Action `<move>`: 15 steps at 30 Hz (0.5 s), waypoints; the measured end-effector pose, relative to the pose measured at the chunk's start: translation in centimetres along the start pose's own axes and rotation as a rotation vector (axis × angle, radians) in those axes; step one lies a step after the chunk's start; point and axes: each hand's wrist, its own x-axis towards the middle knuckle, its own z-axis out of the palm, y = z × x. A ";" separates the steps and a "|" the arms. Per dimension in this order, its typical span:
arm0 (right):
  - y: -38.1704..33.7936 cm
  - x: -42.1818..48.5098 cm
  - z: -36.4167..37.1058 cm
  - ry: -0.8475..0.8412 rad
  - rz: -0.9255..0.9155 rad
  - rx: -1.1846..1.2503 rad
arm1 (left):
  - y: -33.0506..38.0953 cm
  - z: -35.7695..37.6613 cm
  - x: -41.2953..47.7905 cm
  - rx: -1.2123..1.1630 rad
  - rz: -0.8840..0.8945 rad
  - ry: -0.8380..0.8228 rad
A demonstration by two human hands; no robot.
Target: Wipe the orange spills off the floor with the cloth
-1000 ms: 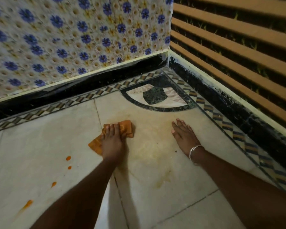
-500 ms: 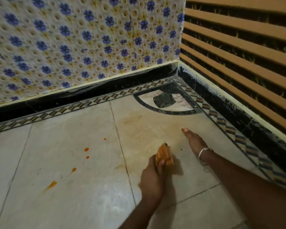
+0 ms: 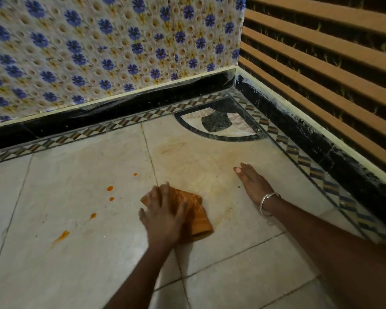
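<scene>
An orange cloth [image 3: 197, 217] lies flat on the pale tiled floor [image 3: 80, 264]. My left hand [image 3: 163, 216] presses down on its left half with spread fingers. Several orange drops [image 3: 110, 188] and an orange streak [image 3: 61, 236] sit on the tile to the left of the cloth, apart from it. A faint yellowish smear [image 3: 212, 175] covers the tile between my hands. My right hand [image 3: 253, 185], with a silver bangle at the wrist, rests flat on the floor to the right of the cloth.
The room corner is close ahead: a flowered wall [image 3: 98, 52] at the back and a slatted wooden wall [image 3: 321, 63] on the right, both with a black skirting [image 3: 120, 108]. A patterned border and a quarter-circle inlay [image 3: 216, 126] fill the corner floor.
My left hand pulled the cloth back from near the corner, held it bunched up half a second ago, and now presses it flat, nearer the drops. My right hand stayed on the floor.
</scene>
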 end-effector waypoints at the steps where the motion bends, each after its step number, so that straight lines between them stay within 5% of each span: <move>1: 0.1 0.0 0.1 -0.006 0.000 -0.010 | 0.3 1.5 -0.3 0.075 0.029 -0.081; 9: 0.2 0.6 1.1 -0.009 -0.010 -0.061 | 4.5 7.0 -3.4 0.242 0.208 -0.025; 15: 0.1 0.9 1.8 0.029 0.003 -0.003 | 8.0 6.0 -7.7 0.001 0.375 -0.361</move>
